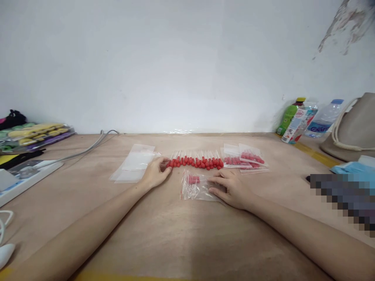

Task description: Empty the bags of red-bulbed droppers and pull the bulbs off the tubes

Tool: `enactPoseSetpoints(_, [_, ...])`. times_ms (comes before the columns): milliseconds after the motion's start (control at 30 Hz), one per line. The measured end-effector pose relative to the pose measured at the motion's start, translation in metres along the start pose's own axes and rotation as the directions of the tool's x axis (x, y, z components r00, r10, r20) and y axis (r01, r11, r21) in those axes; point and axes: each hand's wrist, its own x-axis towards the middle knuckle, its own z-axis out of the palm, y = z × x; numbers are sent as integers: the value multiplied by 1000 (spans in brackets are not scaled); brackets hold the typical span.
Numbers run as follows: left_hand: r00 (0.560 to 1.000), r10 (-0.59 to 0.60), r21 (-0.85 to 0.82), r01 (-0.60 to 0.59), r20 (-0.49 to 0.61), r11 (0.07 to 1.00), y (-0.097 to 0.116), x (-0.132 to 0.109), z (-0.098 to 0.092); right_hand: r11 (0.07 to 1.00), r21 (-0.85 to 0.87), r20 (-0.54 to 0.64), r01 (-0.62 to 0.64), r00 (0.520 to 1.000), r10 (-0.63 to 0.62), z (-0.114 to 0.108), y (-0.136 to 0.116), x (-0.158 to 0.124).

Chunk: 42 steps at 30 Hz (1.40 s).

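A row of thin pale sticks with red tips (199, 162) lies side by side across the table. At its left end, my left hand (156, 171) has thumb and forefinger curled around the red tip of the end stick. In front of the row is a clear plastic bag (202, 192) holding a few red-tipped pieces. My right hand (234, 187) rests on the bag's right end, fingers stretched out and a little apart. Filled clear bags with red tips (252, 158) overlap just right of the row. Flat, clear bags (131, 166) are stacked to the left of my left hand.
A white power strip (47, 169) with a grey cable (84, 152) is at left, near packed yellow bundles (43, 132). At right stand a green bottle (288, 117), a carton (297, 125), a water bottle (324, 121) and a beige bag (354, 128). A white wall (181, 66) closes the back.
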Motion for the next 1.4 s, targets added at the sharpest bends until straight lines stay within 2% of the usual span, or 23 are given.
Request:
enactPoseSetpoints(67, [991, 104, 88, -97, -84, 991, 7, -7, -2, 1000, 13, -4, 12, 1000, -12, 0, 0, 0])
enactPoseSetpoints(133, [968, 216, 114, -203, -124, 973, 16, -18, -4, 999, 34, 2, 26, 1000, -26, -1, 1, 0])
enactPoseSetpoints(267, [920, 392, -21, -392, 4, 920, 40, -39, -3, 994, 90, 45, 56, 997, -60, -4, 2, 1])
enactPoseSetpoints(400, [872, 472, -116, -460, 132, 881, 56, -46, 3, 985, 152, 94, 80, 991, -95, -7, 3, 1])
enactPoseSetpoints(467, [865, 469, -110, -457, 175, 883, 59, -45, 6, 980, 177, 117, 86, 987, -108, -9, 3, 0])
enactPoseSetpoints(667, [882, 365, -16, -378, 297, 926, 66, -41, 8, 970, 223, 156, 101, 978, -137, -10, 5, -1])
enactPoseSetpoints(833, [893, 291, 60, -330, 344, 942, 71, -44, 10, 974, 194, 192, 117, 969, -154, -12, 7, -3])
enactPoseSetpoints(1033, [866, 318, 142, -397, 386, 907, 72, -47, 8, 986, 95, 289, 136, 944, -158, -17, 11, -4])
enactPoseSetpoints(1133, [886, 280, 165, -359, 370, 919, 74, -48, 6, 986, 94, 324, 139, 932, -162, -17, 12, -5])
enactPoseSetpoints(1267, [918, 188, 61, -222, 349, 973, 73, -49, 5, 991, 87, 330, 105, 935, -128, -17, 10, -6])
enactPoseSetpoints(1400, [906, 173, -162, -118, 387, 980, 63, -46, 4, 994, 86, 349, 64, 933, -90, -17, 10, -6])
